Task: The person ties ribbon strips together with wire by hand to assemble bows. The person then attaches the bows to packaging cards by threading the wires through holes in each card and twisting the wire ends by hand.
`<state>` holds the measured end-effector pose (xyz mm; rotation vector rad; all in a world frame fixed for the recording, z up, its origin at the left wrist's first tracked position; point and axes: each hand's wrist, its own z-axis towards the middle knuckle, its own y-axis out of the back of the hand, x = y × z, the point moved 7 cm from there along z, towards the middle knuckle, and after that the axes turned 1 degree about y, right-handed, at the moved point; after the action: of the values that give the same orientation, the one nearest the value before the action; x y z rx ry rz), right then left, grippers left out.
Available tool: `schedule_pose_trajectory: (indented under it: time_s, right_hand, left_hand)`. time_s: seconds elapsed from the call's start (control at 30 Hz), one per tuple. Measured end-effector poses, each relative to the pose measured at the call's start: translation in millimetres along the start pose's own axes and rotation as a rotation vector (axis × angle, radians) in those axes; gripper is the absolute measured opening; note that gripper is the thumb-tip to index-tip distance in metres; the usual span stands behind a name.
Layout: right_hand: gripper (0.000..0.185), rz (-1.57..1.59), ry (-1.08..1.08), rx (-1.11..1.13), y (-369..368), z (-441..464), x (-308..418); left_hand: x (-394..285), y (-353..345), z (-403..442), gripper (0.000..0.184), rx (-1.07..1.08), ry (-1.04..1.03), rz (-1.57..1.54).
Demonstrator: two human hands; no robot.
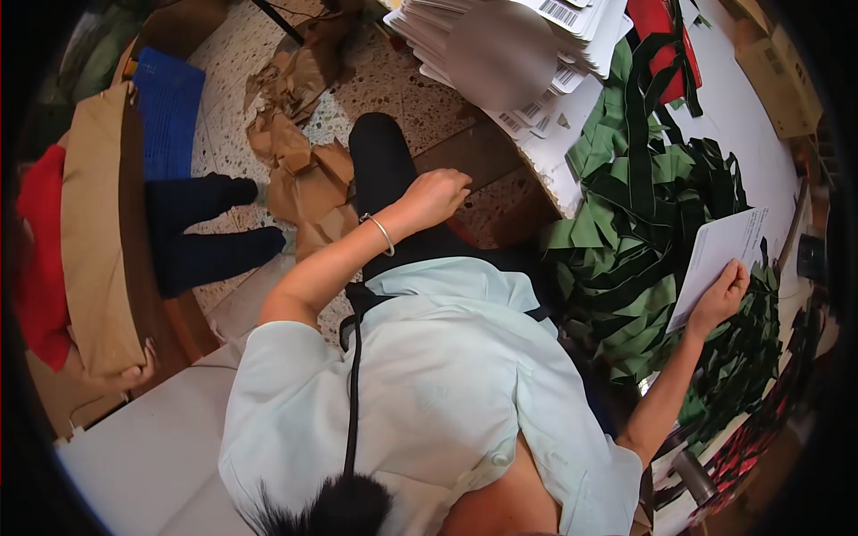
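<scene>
My left hand [434, 196], with a bangle at the wrist, is over my dark-trousered leg. Its fingers are curled together, and nothing shows in them. At the right, my right hand [724, 293] grips the lower edge of a white card [715, 250] with small print on it. The card is tilted over a heap of green fabric pieces with black straps [617, 259] on the white table [746, 134]. Stacks of white cards with barcodes [424, 40] lie at the table's far end, partly behind a blurred round patch.
On the left a person in red [40, 259] carries a long cardboard box [98, 232]. Crumpled brown paper [308, 183] lies on the speckled floor near a blue crate [170, 107]. A red item [661, 54] and an open carton [778, 80] are at upper right.
</scene>
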<state>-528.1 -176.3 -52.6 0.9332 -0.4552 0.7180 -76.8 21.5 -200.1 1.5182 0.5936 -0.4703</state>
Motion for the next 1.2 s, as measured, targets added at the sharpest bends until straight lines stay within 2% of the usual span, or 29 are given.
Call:
schedule_pose_trajectory:
  time_s: [0.13, 0.23, 0.3, 0.4, 0.43, 0.5, 0.57, 0.63, 0.67, 0.7, 0.73, 0.77, 0.8, 0.83, 0.87, 0.93, 0.97, 1.03, 1.07, 1.13, 1.2]
  right_hand:
    - [0.028, -0.105, 0.002, 0.000, -0.7, 1.7, 4.5]
    - [0.026, -0.117, 0.013, -0.040, -1.9, 0.2, 11.7]
    - [0.022, -0.125, 0.045, -0.059, 0.9, 1.2, 8.6]
    - [0.021, -0.039, -0.036, -0.039, 3.7, 4.7, 24.4]
    - [0.020, 0.027, -0.025, -0.048, 3.2, 6.9, 19.6]
    - [0.018, 0.239, -0.169, -0.013, -1.1, 7.9, 2.2]
    - [0.017, 0.352, -0.215, 0.002, -4.2, 8.0, -4.4]
    - [0.018, 0.186, -0.176, 0.010, 7.0, 8.8, 4.2]
    - [0.018, 0.110, -0.121, 0.022, 4.7, 9.0, 8.8]
    - [0.021, 0.160, -0.201, 0.025, -0.3, 7.8, -5.6]
    - [0.022, 0.223, -0.129, 0.046, 0.3, 7.8, -0.5]
    - [0.024, 0.280, -0.103, 0.057, 0.4, 7.7, 16.5]
    - [0.026, 0.269, -0.151, 0.067, -0.8, 8.3, -17.5]
    - [0.025, 0.397, -0.212, 0.028, -0.2, 7.0, -29.3]
    - [0.024, 0.327, -0.182, -0.009, 7.6, 6.3, -31.2]
    - [0.023, 0.478, -0.283, -0.032, 3.3, 3.4, -27.5]
    - [0.023, 0.498, -0.320, -0.069, 5.6, 1.9, -19.8]
    - [0.022, 0.498, -0.390, 0.000, 7.1, 4.2, -14.8]
    - [0.021, 0.523, -0.403, -0.049, 6.4, 4.7, -10.4]
    - [0.021, 0.549, -0.415, -0.102, 4.4, 3.5, 2.8]
    - [0.021, 0.554, -0.401, -0.081, 3.3, 5.8, 10.2]
  left_hand:
    - [-20.4, 12.8, -1.8, 0.021, -0.065, -0.088, -0.015]
    - [-65.8, 27.7, 9.6, 0.019, -0.148, -0.256, -0.055]
    - [-112.7, 43.1, 18.2, 0.019, -0.164, -0.376, -0.111]
    - [-183.9, 60.6, 32.0, 0.023, -0.159, -0.600, -0.218]
    - [-204.9, 61.5, 38.0, 0.024, -0.143, -0.662, -0.270]
    - [-248.4, 61.2, 50.7, 0.027, -0.134, -0.788, -0.342]
    - [-287.3, 55.4, 64.4, 0.030, -0.179, -0.942, -0.401]
    - [-321.7, 34.3, 82.2, 0.029, -0.190, -1.002, -0.472]
    - [-334.9, 24.3, 91.7, 0.029, -0.222, -0.999, -0.465]
    - [-344.5, 9.7, 104.9, 0.030, -0.214, -0.992, -0.537]
    - [-354.8, 2.5, 115.4, 0.023, -0.277, -1.061, -0.630]
    - [-371.5, -25.5, 144.5, 0.014, -0.044, -1.000, -0.767]
    - [-378.3, -39.1, 154.9, 0.006, -0.197, -0.915, -0.596]
    - [-386.1, -65.9, 170.0, 0.015, -0.084, -0.875, -0.562]
    - [-388.7, -77.5, 173.5, 0.012, -0.126, -0.865, -0.516]
    - [-387.3, -83.7, 178.1, 0.010, -0.159, -0.857, -0.472]
    - [-386.9, -85.7, 178.6, 0.008, -0.153, -0.861, -0.440]
    - [-385.2, -75.8, 175.1, 0.007, -0.080, -0.901, -0.342]
    - [-384.7, -78.5, 177.5, 0.007, -0.084, -0.902, -0.334]
    - [-372.2, -83.0, 189.3, 0.007, -0.175, -0.718, -0.469]
    - [-370.1, -83.9, 193.9, 0.006, -0.257, -0.813, -0.466]
